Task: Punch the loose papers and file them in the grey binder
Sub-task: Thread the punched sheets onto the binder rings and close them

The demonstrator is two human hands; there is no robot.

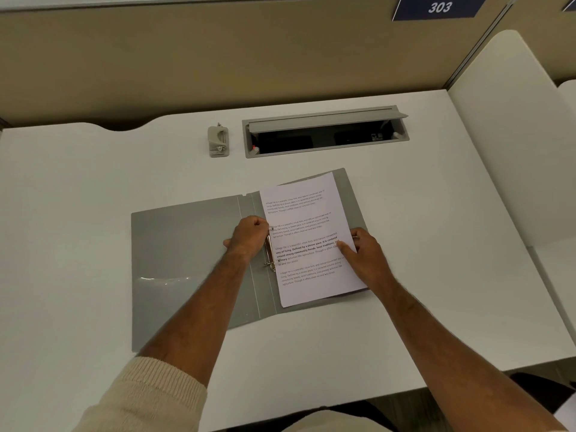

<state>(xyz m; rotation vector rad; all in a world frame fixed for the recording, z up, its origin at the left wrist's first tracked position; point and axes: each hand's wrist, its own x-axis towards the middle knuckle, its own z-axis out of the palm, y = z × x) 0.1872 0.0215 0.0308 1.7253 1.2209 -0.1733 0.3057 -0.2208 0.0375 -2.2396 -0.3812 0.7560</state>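
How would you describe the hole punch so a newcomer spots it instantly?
Start at the white desk and find the open cable hatch near its back edge. Just left of the hatch stands the hole punch, apart from the grey binder in front. It is the only small, beige, upright thing there; everything else lies flat.

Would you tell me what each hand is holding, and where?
Left hand grips the ring mechanism at its top; right hand pinches the papers at their right edge.

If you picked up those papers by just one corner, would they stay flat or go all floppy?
Probably floppy: the papers look like a thin stack of plain printed sheets, so a corner hold would likely let them droop. They seem light too. The right hand grips their edge, perhaps because loose sheets slide easily on the smooth grey binder.
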